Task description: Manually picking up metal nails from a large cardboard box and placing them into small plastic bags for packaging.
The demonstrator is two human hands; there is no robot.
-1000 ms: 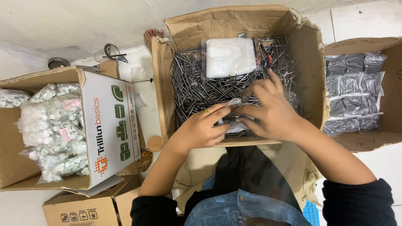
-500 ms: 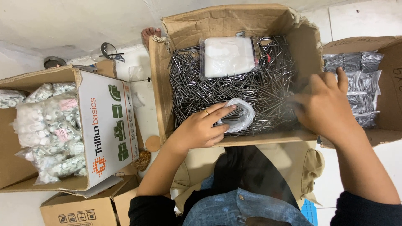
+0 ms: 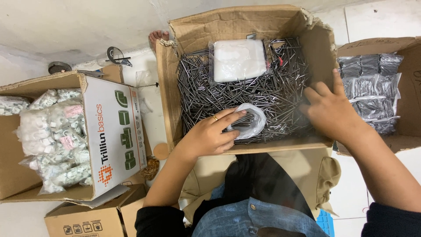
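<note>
Grey metal nails point(image 3: 267, 94) with a dull sheen fill a matt brown cardboard box point(image 3: 169, 74) with rough, torn edges. A thin, glossy, translucent plastic bag point(image 3: 252, 120) sits in the left hand point(image 3: 210, 136); the right hand point(image 3: 333, 112) rests on the nails. A clear plastic packet point(image 3: 239, 59) holds white matt contents. Side cartons hold shiny plastic-wrapped packs point(image 3: 370, 87).
</note>
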